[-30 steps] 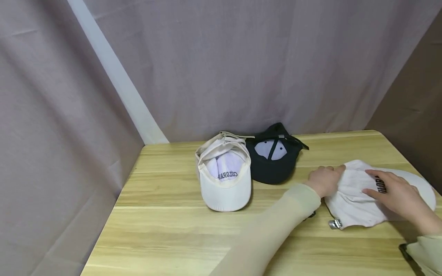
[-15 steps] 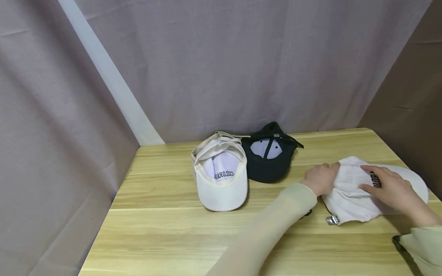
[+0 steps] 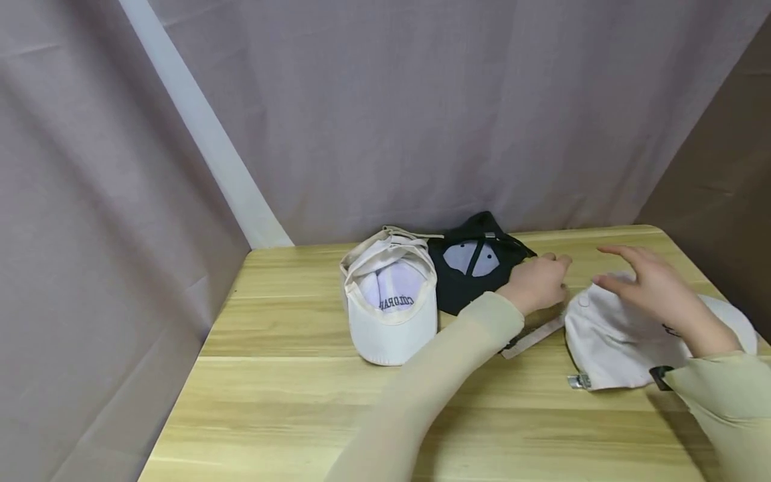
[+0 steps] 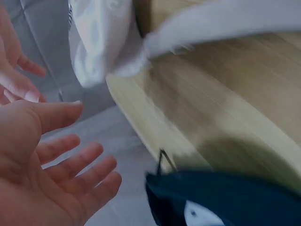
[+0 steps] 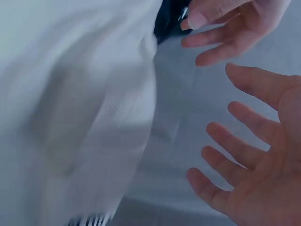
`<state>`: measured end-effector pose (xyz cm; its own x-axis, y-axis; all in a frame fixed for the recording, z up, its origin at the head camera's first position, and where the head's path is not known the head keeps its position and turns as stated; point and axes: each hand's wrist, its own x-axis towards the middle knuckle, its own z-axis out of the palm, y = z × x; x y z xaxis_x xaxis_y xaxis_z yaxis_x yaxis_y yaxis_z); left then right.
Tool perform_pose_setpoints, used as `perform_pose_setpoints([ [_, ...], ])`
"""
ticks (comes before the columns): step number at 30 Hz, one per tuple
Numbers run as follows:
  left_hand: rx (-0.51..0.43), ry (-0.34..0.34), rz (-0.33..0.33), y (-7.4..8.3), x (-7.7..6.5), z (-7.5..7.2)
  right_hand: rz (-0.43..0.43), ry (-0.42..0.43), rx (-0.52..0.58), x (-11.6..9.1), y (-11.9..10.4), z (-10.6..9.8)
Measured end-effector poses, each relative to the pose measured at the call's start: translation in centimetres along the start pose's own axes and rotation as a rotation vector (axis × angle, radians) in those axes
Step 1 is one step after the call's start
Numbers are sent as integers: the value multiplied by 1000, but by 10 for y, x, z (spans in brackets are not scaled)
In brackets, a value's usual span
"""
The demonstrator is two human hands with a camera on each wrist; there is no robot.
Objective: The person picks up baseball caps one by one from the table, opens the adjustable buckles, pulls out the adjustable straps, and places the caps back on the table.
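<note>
At the right of the head view a white baseball cap (image 3: 608,351) lies crown up, its brim toward the right edge and its strap (image 3: 536,337) trailing left over the table. My right hand (image 3: 659,291) is above the crown with fingers spread, free of the cloth in the right wrist view. My left hand (image 3: 536,284) is between this cap and a black cap (image 3: 460,289), fingers extended and holding nothing in the left wrist view. The black cap lies upturned, partly hidden by the left arm. Left of it rests another upturned white cap (image 3: 394,341), lettering visible inside.
Beneath the caps is a wooden table (image 3: 271,402), its back edge close to a grey curtain (image 3: 385,120). A beige cap (image 3: 361,251) shows behind the upturned white one. Brown cloth (image 3: 729,167) hangs past the table's right side.
Both hands have let go of the right-hand white cap and lifted off it. The left hand moved left and back toward the black cap; the right moved back and left. The cap's strap now shows.
</note>
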<state>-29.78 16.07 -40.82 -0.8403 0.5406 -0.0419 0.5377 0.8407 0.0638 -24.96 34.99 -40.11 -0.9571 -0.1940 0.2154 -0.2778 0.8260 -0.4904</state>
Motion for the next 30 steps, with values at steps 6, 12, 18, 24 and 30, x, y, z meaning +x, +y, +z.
perform_pose_setpoints([
  [6, 13, 146, 9, -71, -22, -5, -40, -74, 13, 38, -31, 21],
  [12, -8, 238, -126, -163, -52, -27, -129, -93, 77, 83, -75, 53],
  [18, -117, 244, -281, -238, -90, -38, -211, -143, 84, 122, -119, 92],
  [24, -230, 216, -318, -267, -114, -40, -181, -199, 120, 136, -147, 116],
  [30, -325, 155, -284, -272, -113, -24, -174, -231, 115, 137, -159, 143],
])
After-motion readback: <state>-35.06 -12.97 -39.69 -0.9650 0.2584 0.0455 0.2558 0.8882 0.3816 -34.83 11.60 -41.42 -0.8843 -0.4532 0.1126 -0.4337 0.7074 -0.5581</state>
